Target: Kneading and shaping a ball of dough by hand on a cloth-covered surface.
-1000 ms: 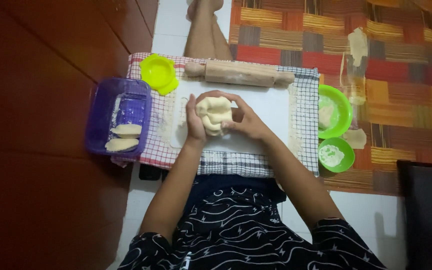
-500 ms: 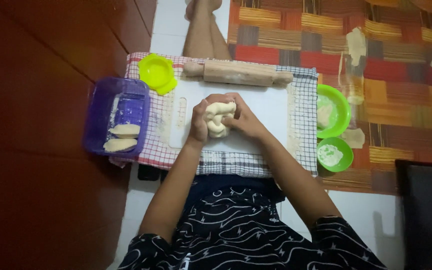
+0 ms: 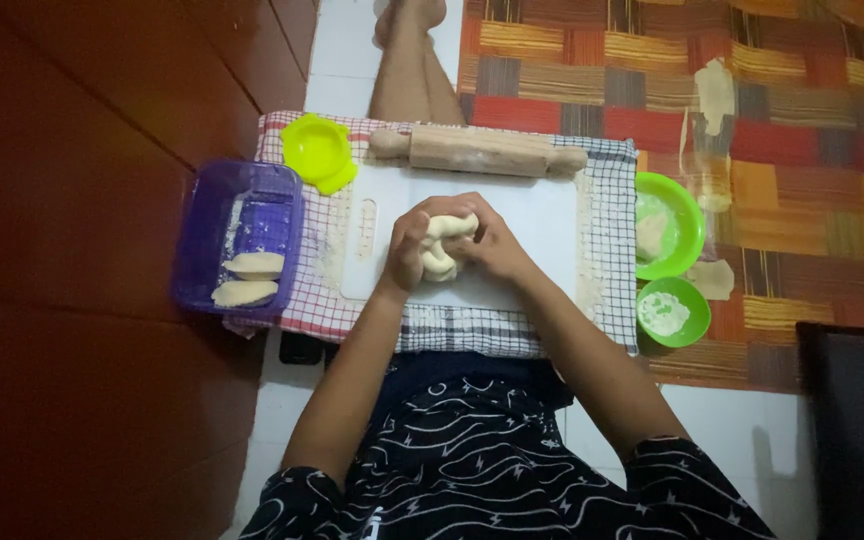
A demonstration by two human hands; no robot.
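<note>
pale dough (image 3: 442, 243) squeezed between both hands, left hand (image 3: 410, 250) and right hand (image 3: 490, 243) curled tight

You have two green bowls (image 3: 668, 225) (image 3: 672, 312), one rolling pin (image 3: 477, 152), one purple tub (image 3: 240, 240), and two folded pastries (image 3: 254, 264) (image 3: 243, 293).

pale dough lump (image 3: 442, 245), kinda folded and squished up, sitting mid white cutting board (image 3: 542, 225), just below the rolling pin (image 3: 477, 150)

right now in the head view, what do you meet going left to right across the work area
purple tub → yellow mould → left hand → dough → right hand → large green bowl
</note>
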